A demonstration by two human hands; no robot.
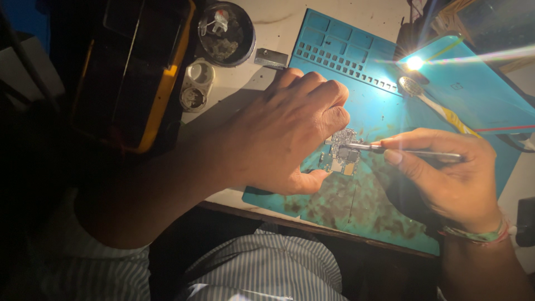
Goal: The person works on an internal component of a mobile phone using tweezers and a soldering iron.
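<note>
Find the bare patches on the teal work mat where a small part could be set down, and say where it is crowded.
Free: the stained mat between its near edge and both hands. Crowded: mid-mat, where the left hand holds the circuit board and the right hand works tweezers; the toothbrush lies beyond them.

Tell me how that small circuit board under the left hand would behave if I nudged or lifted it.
The circuit board looks thin and flat, so probably light and apt to slide on the teal work mat unless pinned, as the left hand does now. It likely stays stiff, not floppy. Its exposed small parts suggest it is fragile where the metal tool in the right hand touches.
</note>
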